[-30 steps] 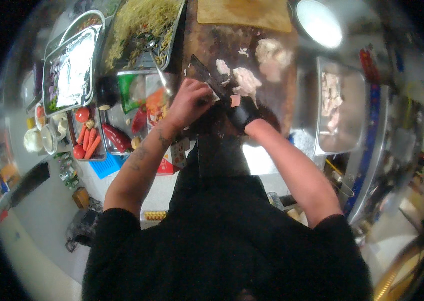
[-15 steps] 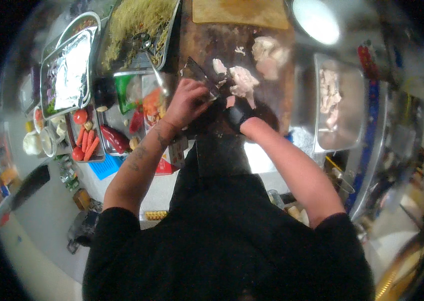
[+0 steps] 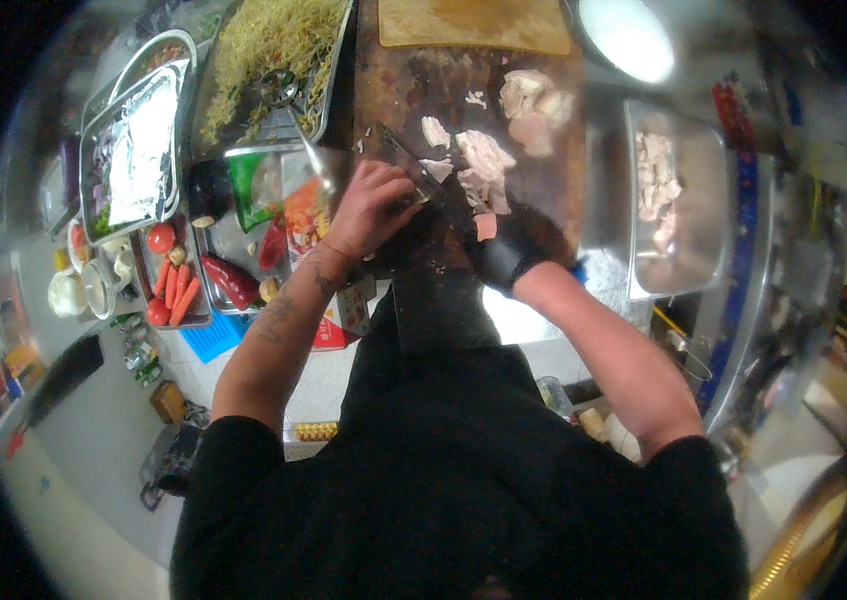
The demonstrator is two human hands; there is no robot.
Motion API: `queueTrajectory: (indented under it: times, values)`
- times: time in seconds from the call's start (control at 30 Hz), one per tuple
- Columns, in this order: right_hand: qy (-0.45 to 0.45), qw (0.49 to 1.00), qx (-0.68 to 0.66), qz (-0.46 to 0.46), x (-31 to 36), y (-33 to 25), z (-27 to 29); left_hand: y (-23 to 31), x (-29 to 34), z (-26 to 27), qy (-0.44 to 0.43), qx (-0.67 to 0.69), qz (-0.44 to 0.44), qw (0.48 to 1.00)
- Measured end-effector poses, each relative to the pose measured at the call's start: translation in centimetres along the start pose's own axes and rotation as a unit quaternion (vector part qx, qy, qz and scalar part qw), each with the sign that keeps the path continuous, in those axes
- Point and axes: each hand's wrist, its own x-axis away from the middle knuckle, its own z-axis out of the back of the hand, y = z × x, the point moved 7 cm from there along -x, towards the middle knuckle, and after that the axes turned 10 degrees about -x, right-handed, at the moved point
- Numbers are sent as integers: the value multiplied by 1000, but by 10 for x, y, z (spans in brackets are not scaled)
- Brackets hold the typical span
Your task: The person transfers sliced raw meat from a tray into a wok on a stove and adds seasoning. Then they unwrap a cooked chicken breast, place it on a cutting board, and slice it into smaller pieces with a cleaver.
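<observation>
Along the left end of the worktop, a foil-covered tray sits beyond a smaller one of tomatoes and carrots, with a dark red pepper just beside them. Next, by the far edge, comes a heap of noodles in a deep tray; a ladle leans out over its near corner, close enough to the left arm that a careless elbow could tip it.

Over the left edge of the dark board, the bare left hand curls its fingers beside the knife; whether they pinch a scrap or only steady the blade, I cannot tell. Pale meat lies mid-board, right of the blade, and the black-gloved right hand, near the board's near right corner, seems wrapped round the knife's handle. The hands are apart. Slick meat or a skidding blade could nick those bare fingers.

A larger pale piece rests toward the far right corner. Past the right edge stands a steel pan of cut pieces; anything shoved off that side could drop into the gap between.
</observation>
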Motion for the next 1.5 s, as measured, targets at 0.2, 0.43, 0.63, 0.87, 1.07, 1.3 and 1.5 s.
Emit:
queueTrajectory:
  times: [0.2, 0.43, 0.63, 0.87, 1.07, 1.3, 1.5]
  values:
    - [113, 988, -91, -44, -66, 36, -36, 0, -2, 1, -6, -2, 11, 1000]
    - [101, 994, -44, -2, -71, 30, -34, 1, 1, 12, 32, -15, -5, 999]
    - [79, 995, -59, 16, -36, 1, -4, -6, 3, 12, 27, -28, 16, 999]
    - [32, 997, -20, 65, 2, -17, 6, -7, -1, 16, 16, -17, 31, 999]
    - [0, 1000, -4, 28, -4, -22, 6, -13, 0, 15, 9, -9, 44, 999]
    - [-2, 1000, 7, -5, -48, 1, -20, -20, 2, 11, 27, 3, 67, 997]
    - [72, 997, -9, -31, -74, 21, -37, -15, 2, 12, 53, -21, 44, 997]
